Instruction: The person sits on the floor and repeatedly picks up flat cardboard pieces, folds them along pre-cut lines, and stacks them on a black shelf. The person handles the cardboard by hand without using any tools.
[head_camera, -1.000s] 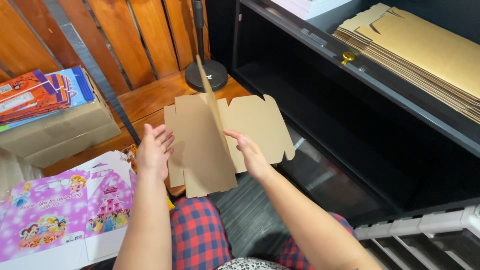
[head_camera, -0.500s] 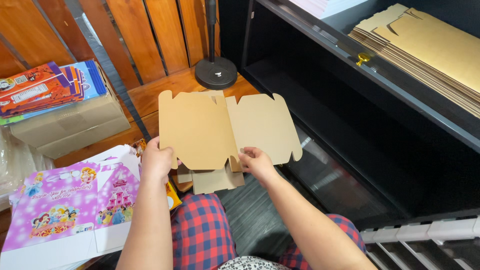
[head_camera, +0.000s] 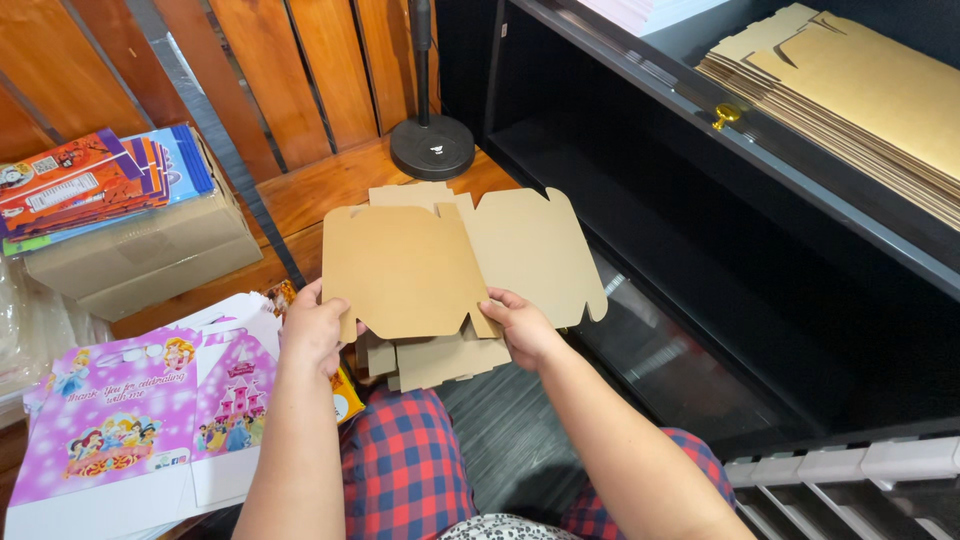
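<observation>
left hand (head_camera: 313, 335) grips flat brown cardboard box (head_camera: 420, 265) | right hand (head_camera: 520, 328) grips it too | pink box (head_camera: 130, 410) beside left hand

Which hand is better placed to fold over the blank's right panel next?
Probably the right hand: it grips the cardboard blank at the bottom centre, just under the right panel. The left hand holds the far left corner, away from it.

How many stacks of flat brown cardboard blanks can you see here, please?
2: one stack on the dark shelf at upper right, one on the person's lap beneath the blank both hands hold. More may lie out of view.
</observation>
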